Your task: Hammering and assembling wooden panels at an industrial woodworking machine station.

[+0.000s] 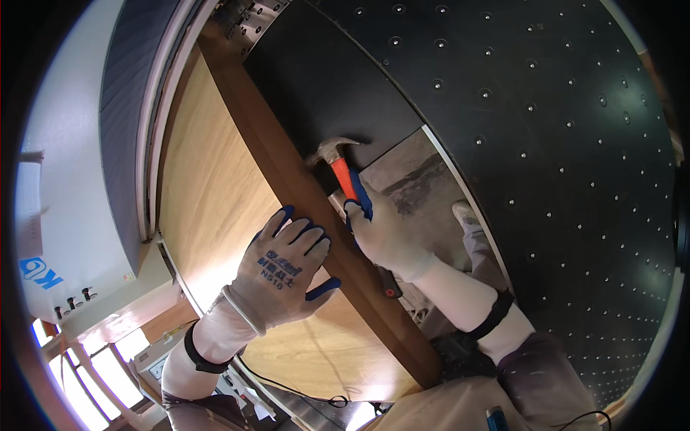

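Note:
My right hand (379,226), in a pale glove with blue-coated fingers, is closed round the handle of a claw hammer (345,179). The hammer's handle is orange-red and black, and its metal head meets the brown edge face of a wood-grain panel (215,158). I cannot tell whether the head strikes or only rests there. My left hand (284,269), gloved alike, lies on the panel beside that edge. Its fingers are spread toward the brown edge, the thumb held apart, and nothing shows in it. The left palm is hidden.
A black table (503,179) dotted with small metal balls stretches along the right. Between it and the panel, a gap shows the floor and a shoe (467,215). To the left stands a white and grey machine (79,158). A thin black cable (287,388) loops below the panel.

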The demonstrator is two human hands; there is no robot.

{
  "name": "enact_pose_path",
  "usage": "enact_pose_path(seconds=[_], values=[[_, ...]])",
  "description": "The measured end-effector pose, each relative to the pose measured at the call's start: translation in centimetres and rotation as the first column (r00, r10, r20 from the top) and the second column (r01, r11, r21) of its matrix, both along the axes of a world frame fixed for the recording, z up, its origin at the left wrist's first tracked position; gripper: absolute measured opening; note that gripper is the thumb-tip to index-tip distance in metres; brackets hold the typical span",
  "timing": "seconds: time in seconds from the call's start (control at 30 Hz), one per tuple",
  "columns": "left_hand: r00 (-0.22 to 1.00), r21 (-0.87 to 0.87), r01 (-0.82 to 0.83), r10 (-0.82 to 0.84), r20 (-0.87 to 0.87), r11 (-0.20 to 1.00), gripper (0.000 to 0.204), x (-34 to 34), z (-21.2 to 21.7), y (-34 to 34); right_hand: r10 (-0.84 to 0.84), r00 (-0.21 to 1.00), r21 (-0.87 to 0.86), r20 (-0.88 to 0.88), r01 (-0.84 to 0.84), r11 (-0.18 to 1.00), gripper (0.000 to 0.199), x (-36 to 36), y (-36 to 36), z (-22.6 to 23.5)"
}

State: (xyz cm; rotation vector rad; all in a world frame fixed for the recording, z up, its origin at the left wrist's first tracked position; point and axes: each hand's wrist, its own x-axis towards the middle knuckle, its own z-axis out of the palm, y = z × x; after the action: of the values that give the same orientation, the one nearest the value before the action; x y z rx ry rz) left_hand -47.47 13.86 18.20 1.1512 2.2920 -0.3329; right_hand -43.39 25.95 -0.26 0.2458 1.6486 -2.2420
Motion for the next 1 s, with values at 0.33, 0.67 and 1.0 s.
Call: enact_pose_path(seconds=[0.33,0.67,1.0], values=[[0.956,0.226,-0.246,0.275,-0.106,0.942,0.066,4.8,-1.6,-2.9,0.071,0.988,-0.046,0.14,-0.065,0.997,0.037,5.0,9.4,3.1],[0.025,0.73,-0.678,0.995,-0.098,0.089,0.074,37.0,-5.6,-16.2,-0.144,0.984,0.823,-0.107,0.169,0.542,0.033,13.3,33.7,3.5],[-0.283,0.545,0.61,0.484,0.828,-0.575,0.072,54.2,-16.3,-21.6,0.157,0.939,0.805,-0.305,0.165,0.57,0.061,15.4,26.1,4.4]])
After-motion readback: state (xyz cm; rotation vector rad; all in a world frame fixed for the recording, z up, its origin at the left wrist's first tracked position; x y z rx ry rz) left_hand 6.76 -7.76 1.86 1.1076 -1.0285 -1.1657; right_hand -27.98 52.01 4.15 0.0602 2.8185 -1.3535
